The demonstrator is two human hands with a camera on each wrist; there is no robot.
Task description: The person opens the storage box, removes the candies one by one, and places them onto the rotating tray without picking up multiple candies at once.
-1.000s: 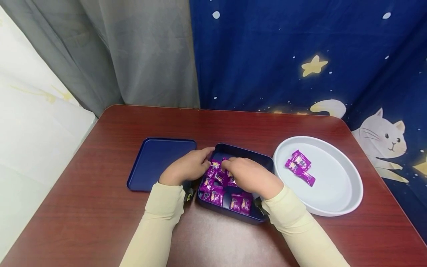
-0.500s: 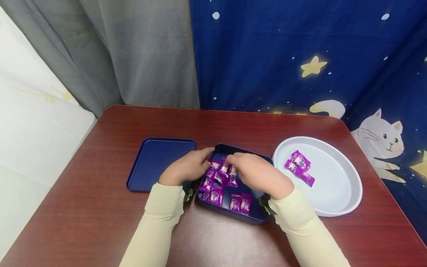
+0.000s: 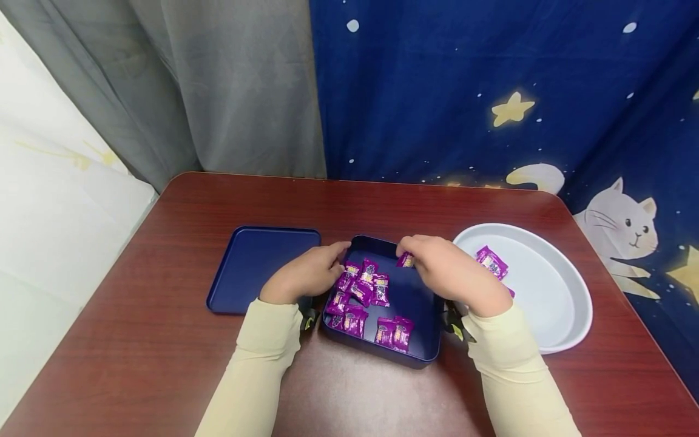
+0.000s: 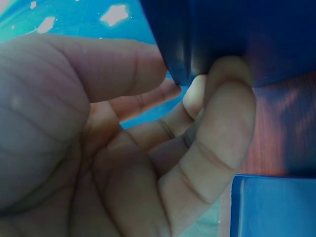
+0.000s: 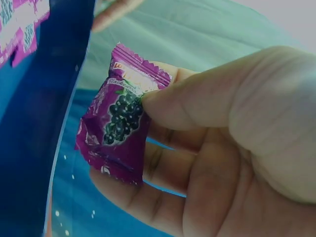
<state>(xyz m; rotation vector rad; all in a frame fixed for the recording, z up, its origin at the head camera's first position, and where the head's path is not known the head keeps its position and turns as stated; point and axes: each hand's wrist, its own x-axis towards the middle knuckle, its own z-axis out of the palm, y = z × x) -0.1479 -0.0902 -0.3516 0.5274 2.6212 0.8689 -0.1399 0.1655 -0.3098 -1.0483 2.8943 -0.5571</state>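
Observation:
A dark blue rectangular box (image 3: 377, 353) stands on the table, with several purple wrapped candies (image 3: 360, 285) inside, most along its left side. My left hand (image 3: 306, 272) holds the box at its far left rim; in the left wrist view its curled fingers (image 4: 229, 106) lie against the outer wall and the thumb reaches the edge. Over the far right part of the box, my right hand (image 3: 453, 270) pinches one purple candy (image 5: 118, 118), printed with dark berries, between thumb and fingers.
A white oval tray (image 3: 551, 303) sits to the right, bearing a few purple candies (image 3: 491, 261), partly covered by the right hand. Left of the box lies a flat dark blue lid (image 3: 262, 261). Curtains (image 3: 448, 91) hang behind the table.
My right hand has moved from the candies at the box's left side rightward to the far right rim, where a candy now shows in its fingers. The left hand stays put.

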